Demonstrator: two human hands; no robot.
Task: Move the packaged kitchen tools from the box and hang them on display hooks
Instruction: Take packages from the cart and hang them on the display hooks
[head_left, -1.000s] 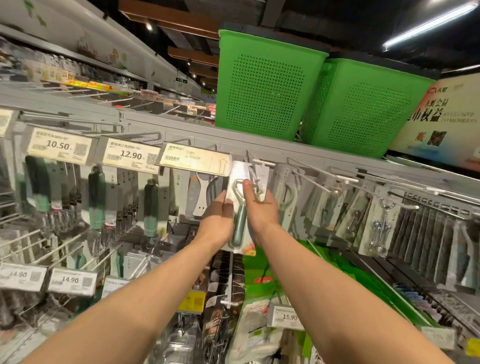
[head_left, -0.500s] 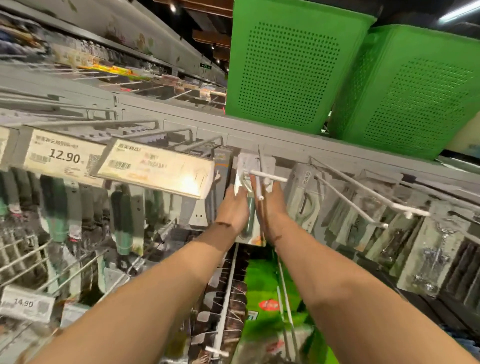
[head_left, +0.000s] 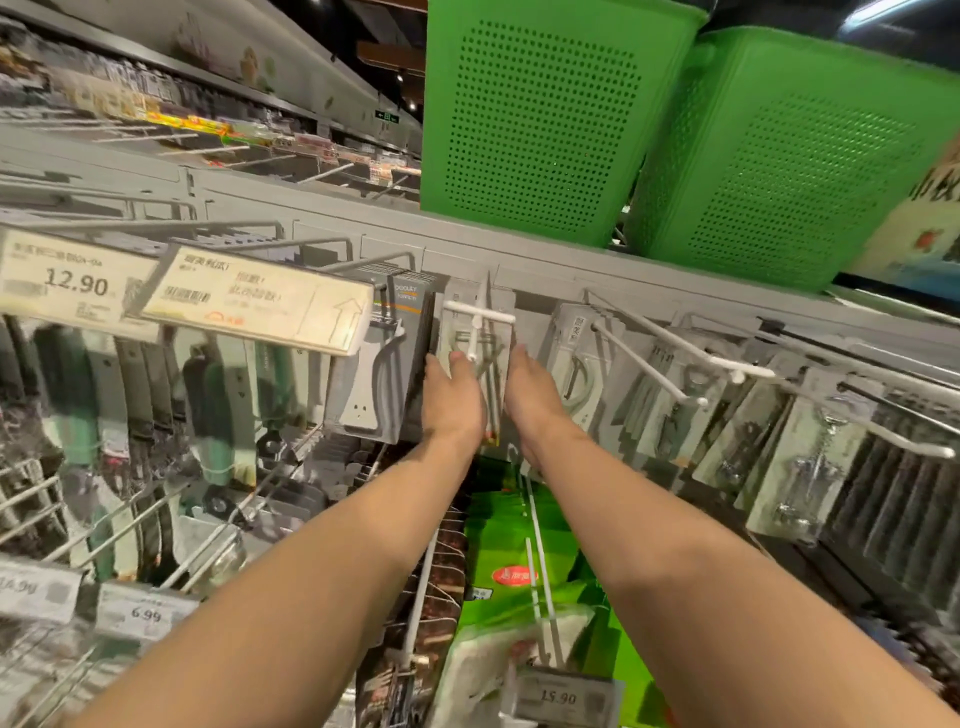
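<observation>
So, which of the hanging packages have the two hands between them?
The clear blister pack behind the white T-shaped hook tip, just right of the grey carded tool; left hand and right hand flank only it.

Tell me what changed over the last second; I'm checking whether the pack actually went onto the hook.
The packaged tool slid back along the display hook, from its tip toward the back panel. The left hand and right hand stayed on its side edges. The neighbouring packs and price tags look unchanged.
</observation>
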